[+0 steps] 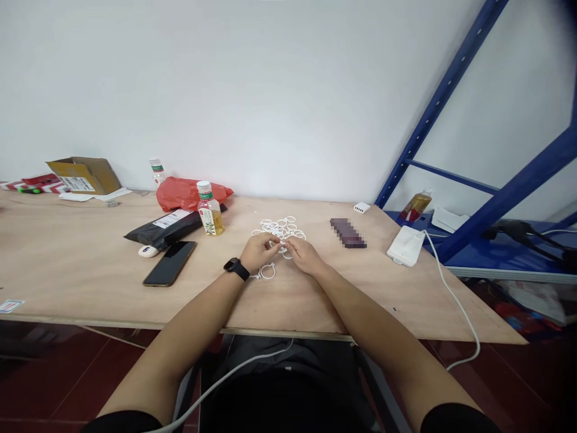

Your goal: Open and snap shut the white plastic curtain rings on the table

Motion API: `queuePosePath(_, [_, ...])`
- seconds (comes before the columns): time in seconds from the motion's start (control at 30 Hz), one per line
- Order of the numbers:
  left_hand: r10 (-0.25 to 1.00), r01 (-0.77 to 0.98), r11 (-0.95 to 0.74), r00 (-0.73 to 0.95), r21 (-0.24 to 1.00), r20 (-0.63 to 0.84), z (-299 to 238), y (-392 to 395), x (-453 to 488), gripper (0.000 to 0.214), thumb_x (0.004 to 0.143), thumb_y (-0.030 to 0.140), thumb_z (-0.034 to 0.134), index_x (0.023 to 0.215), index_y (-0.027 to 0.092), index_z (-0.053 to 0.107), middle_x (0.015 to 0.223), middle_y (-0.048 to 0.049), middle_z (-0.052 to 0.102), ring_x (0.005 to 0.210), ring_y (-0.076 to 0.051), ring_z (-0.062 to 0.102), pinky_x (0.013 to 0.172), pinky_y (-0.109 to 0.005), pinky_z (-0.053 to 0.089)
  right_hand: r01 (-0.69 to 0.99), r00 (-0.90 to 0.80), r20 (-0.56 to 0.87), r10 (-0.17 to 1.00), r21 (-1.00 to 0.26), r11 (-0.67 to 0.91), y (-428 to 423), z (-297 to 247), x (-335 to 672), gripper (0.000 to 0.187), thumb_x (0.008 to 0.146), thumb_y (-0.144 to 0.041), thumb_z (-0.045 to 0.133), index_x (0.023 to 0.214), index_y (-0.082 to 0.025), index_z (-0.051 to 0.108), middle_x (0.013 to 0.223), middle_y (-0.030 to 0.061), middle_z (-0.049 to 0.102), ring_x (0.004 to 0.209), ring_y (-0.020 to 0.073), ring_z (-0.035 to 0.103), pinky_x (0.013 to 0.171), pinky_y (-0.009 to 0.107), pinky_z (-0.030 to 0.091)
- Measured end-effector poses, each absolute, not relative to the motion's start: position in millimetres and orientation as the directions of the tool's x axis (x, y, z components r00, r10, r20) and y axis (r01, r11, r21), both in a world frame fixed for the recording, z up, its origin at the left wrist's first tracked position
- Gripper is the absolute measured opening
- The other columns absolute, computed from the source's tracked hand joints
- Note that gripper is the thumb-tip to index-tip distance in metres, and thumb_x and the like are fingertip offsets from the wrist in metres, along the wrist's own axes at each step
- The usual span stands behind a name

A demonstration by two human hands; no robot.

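Observation:
My left hand (259, 251), with a black watch on its wrist, and my right hand (304, 254) meet over the middle of the table. The thumb and fingers of each are pinched together, nearly touching, on a small white ring (282, 242). Fingers cover most of that ring. Just beyond my hands lies a loose pile of thin white rings (291, 227), several of them overlapping. Nearer to me, below my left hand, another white ring (268, 272) with a small nub lies flat on the wood.
Left of my hands are a drink bottle (210, 210), a black package (169, 227), a phone (170, 263), a white mouse (148, 251) and a red bag (178, 191). To the right are a dark pixelated object (348, 233) and a white power strip (406, 245) with its cable.

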State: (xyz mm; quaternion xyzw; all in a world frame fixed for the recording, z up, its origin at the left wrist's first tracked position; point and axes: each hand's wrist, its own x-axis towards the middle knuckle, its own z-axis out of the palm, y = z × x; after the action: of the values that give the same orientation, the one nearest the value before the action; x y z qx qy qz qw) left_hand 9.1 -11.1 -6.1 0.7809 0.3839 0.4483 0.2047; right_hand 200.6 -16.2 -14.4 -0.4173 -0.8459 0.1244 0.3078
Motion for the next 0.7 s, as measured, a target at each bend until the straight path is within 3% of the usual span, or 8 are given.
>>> queuePosePath(0.3, [0.845,0.399,-0.535,0.255,0.745,0.47,-7.1,-13.4,10.1,0.016,0.075,0.023,0.063,0.086,0.013,0.071,0.063,0.0004,0.064,0.051,-0.007,0.05,0.052,-0.019,0.039,0.619,-0.481,0.431,0.763,-0.449,0.644,-15.2,-16.2,199.3,0.033,0.101,-0.038,0.033,0.091,-0.02,0.06,0.086,0.0054,0.062,0.082,0.0182,0.055,0.075,0.028,0.039])
queuePosePath(0.7, [0.848,0.349,-0.529,0.261,0.774,0.462,-9.3,-13.3,10.4,0.015,0.073,0.024,0.063,0.081,0.013,0.068,0.063,0.0011,0.062,0.05,-0.006,0.047,0.049,-0.017,0.037,0.579,-0.504,0.47,0.725,-0.439,0.687,-14.4,-16.8,198.9,0.036,0.101,-0.04,0.032,0.098,-0.02,0.062,0.094,0.0066,0.065,0.088,0.0187,0.057,0.08,0.029,0.041])
